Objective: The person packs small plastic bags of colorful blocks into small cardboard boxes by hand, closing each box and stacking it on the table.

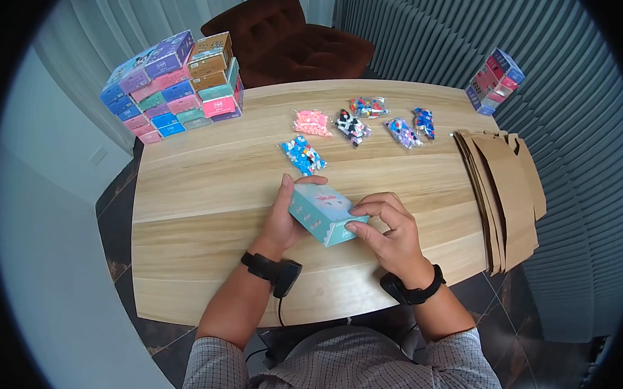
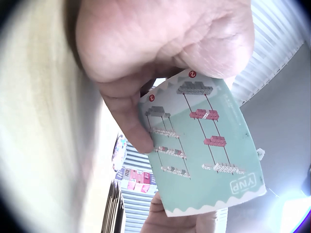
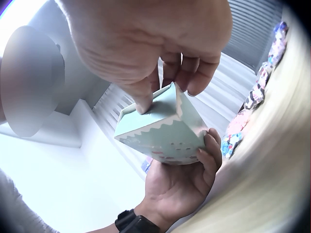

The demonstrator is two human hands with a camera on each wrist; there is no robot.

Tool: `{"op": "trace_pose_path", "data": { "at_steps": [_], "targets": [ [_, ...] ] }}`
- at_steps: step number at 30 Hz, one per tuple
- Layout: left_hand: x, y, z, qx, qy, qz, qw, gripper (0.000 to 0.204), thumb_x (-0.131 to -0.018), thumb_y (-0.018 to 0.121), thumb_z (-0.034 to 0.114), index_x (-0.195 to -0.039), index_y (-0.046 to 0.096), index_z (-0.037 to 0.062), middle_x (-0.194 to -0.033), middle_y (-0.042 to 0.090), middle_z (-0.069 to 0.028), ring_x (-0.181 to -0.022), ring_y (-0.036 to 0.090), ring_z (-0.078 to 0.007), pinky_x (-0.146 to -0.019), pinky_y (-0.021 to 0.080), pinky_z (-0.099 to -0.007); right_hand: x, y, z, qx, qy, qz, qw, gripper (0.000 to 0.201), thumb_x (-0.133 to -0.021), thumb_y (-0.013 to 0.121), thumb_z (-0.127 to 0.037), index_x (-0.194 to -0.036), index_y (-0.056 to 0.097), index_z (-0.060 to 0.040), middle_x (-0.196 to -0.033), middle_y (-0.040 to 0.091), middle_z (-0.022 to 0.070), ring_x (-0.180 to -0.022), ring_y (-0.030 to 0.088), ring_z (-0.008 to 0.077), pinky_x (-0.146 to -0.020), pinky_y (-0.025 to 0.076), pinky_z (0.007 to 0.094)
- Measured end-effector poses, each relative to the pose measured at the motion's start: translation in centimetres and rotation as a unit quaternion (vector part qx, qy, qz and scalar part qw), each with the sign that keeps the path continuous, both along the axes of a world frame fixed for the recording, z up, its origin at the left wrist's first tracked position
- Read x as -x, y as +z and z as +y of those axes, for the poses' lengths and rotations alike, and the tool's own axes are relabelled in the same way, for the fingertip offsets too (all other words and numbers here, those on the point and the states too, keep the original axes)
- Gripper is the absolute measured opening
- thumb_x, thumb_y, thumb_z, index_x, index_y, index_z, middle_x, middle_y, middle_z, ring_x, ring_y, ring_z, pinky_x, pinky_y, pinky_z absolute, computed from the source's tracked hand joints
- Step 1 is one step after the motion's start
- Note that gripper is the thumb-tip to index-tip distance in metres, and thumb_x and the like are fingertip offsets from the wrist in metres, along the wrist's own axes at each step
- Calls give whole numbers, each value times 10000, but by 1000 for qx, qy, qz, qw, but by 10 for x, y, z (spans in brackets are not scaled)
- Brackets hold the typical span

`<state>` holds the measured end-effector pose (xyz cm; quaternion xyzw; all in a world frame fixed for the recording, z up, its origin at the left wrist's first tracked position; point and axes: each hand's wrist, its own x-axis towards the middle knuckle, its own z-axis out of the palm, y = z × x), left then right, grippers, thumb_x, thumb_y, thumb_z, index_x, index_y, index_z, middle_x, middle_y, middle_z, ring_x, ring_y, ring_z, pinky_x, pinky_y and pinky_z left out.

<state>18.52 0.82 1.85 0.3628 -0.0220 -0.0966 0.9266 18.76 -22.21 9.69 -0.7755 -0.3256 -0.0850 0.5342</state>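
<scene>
A small teal cardboard box (image 1: 316,210) is held tilted above the near part of the table. My left hand (image 1: 281,217) grips its left end, thumb on one side and fingers round the far side. At the opposite end, my right hand (image 1: 395,240) has its thumb on the end flap (image 3: 158,109) and its fingers at the upper edge. The right wrist view shows that thumb pushed against the flap. Printed building-step diagrams cover the box underside (image 2: 209,145) in the left wrist view. What lies inside the box is hidden.
Several bags of small coloured bricks, such as a blue bag (image 1: 303,155) and a pink bag (image 1: 312,123), lie beyond the box. Stacked boxes (image 1: 173,94) stand at the far left, a shorter stack (image 1: 494,81) far right. Flattened brown cardboard (image 1: 502,196) lies along the right edge.
</scene>
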Motion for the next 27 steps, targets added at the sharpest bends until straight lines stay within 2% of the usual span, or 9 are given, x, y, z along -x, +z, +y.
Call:
{"op": "trace_pose_path", "data": {
  "at_steps": [4,7,10,13,16,19,22,23,27],
  "targets": [
    [-1,0,0,21,1,7,1000,751,-1079,344,696,-1378,564,44,-1314,649,-218,-1239,653,-344,-1059,540,-484,3,-5,0,-46,-12,54,997,191,-878,822,-27,-1054,753,-6,-1116,706,114,-1024,688,233,-852,574,347],
    [-1,-2,1,11,-3,-2,1000,741,-1082,342,692,-1371,565,47,-1315,648,-207,-1239,654,-334,-1055,542,-479,3,-10,1,-93,14,120,988,181,-900,806,-17,-1069,747,5,-1145,695,121,-1022,693,207,-863,586,329],
    [-1,-2,1,2,12,-2,1000,751,-1080,338,696,-1375,561,43,-1312,647,-201,-1232,655,-333,-1060,539,-482,0,-12,-2,-73,9,120,990,215,-908,800,-18,-1114,741,3,-1191,687,124,-1023,692,203,-884,588,333],
    [-1,-2,-1,-2,43,-2,999,778,-1078,327,702,-1404,547,31,-1296,653,-196,-1231,651,-337,-1080,526,-489,2,-17,-2,-97,8,143,985,376,-903,819,-46,-1258,699,-12,-1322,640,152,-1089,677,214,-908,584,332],
    [-1,0,-2,-14,77,-8,997,771,-1085,331,687,-1437,535,32,-1316,645,-187,-1256,635,-324,-1100,511,-479,9,-10,2,-70,23,140,987,574,-878,849,-75,-1405,625,-46,-1461,560,181,-1177,650,239,-937,575,336],
    [-2,2,-3,-16,103,-11,994,766,-1092,329,672,-1465,523,32,-1339,634,-188,-1282,617,-322,-1121,494,-479,15,1,5,13,35,116,993,706,-846,874,-96,-1482,568,-76,-1536,497,211,-1272,621,304,-974,567,358],
    [-3,-4,0,-4,96,-12,995,772,-1095,323,666,-1490,509,30,-1367,620,-196,-1300,604,-330,-1135,480,-489,7,2,10,93,38,13,995,683,-843,864,-86,-1468,587,-85,-1534,502,227,-1300,616,363,-992,568,394],
    [-3,-3,1,14,92,-8,996,778,-1094,321,669,-1500,502,30,-1382,614,-201,-1306,601,-334,-1139,477,-494,2,6,11,100,52,0,994,625,-848,849,-72,-1428,616,-72,-1471,572,220,-1274,633,394,-995,572,418],
    [-3,5,-1,97,95,9,991,880,-1058,275,747,-1533,477,35,-1464,572,-229,-1344,579,-352,-1148,468,-520,-18,39,15,163,90,-96,978,554,-823,845,-49,-1344,656,-40,-1328,685,189,-1185,685,382,-987,582,425]
  ]
}}
